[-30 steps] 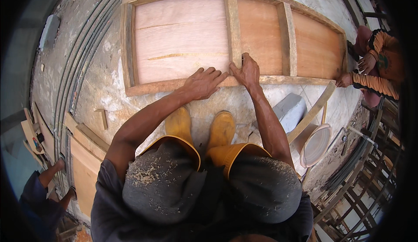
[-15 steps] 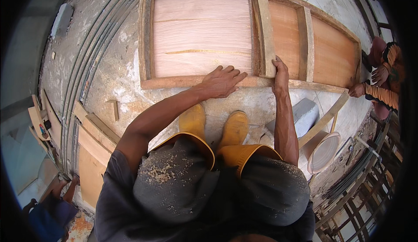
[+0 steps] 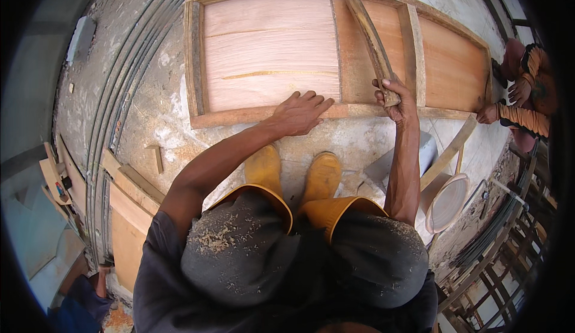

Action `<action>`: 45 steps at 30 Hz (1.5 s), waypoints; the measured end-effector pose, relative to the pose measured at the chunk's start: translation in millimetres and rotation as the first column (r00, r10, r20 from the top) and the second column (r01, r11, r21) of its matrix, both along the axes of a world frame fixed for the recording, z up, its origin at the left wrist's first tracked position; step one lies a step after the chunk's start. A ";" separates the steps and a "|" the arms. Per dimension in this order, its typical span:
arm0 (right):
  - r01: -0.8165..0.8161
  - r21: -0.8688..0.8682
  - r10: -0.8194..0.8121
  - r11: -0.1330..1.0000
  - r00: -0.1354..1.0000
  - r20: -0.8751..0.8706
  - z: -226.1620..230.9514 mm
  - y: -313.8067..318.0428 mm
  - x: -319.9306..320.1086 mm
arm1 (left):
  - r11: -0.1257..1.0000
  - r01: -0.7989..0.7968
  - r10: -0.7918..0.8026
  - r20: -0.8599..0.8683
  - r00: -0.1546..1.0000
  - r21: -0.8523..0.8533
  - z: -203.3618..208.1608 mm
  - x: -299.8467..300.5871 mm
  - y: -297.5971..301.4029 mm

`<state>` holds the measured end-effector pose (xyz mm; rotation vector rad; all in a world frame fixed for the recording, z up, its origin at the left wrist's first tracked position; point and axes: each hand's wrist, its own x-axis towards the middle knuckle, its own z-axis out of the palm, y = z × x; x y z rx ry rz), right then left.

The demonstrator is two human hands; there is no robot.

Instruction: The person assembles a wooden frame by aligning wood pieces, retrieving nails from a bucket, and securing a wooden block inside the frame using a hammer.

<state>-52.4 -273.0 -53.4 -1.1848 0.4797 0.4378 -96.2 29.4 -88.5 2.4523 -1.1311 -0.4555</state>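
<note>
On concrete floor [image 3: 153, 90], wooden frame [image 3: 239, 116] is seemingly steadied at near edge by spread left hand [image 3: 301, 115]; batten [image 3: 372, 42] is gripped by right hand [image 3: 400, 100].

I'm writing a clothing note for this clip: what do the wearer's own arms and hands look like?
The left hand and right hand are bare, with no gloves or wristwatch showing. Both forearms are uncovered. The left sleeve is short, dark and plain, ending near the elbow; the right sleeve's edge is hidden.
</note>
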 end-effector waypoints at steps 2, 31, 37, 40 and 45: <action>0.035 -0.149 -0.039 0.988 0.999 -0.022 5.5 10.2 -3.0 | 1.000 0.001 -0.001 -0.025 1.000 -0.001 1.1 -1.1 2.1; -0.063 -0.809 0.261 0.585 0.958 0.115 -18.2 88.3 1.4 | 0.998 0.061 -0.060 0.102 0.993 -0.005 -4.4 0.4 -2.5; -0.046 -0.816 0.232 0.577 0.966 0.110 -26.1 99.4 4.0 | 0.998 0.051 -0.045 0.141 0.989 -0.040 -1.4 1.2 -3.3; -0.039 -0.853 0.254 0.521 0.961 0.111 -30.6 100.6 3.6 | 0.999 0.049 -0.049 0.030 0.998 -0.002 2.2 2.3 -3.6; -0.001 -0.884 0.310 0.468 0.937 0.163 -38.4 98.2 2.8 | 0.997 0.046 -0.038 0.132 0.991 -0.055 -4.4 2.1 -3.1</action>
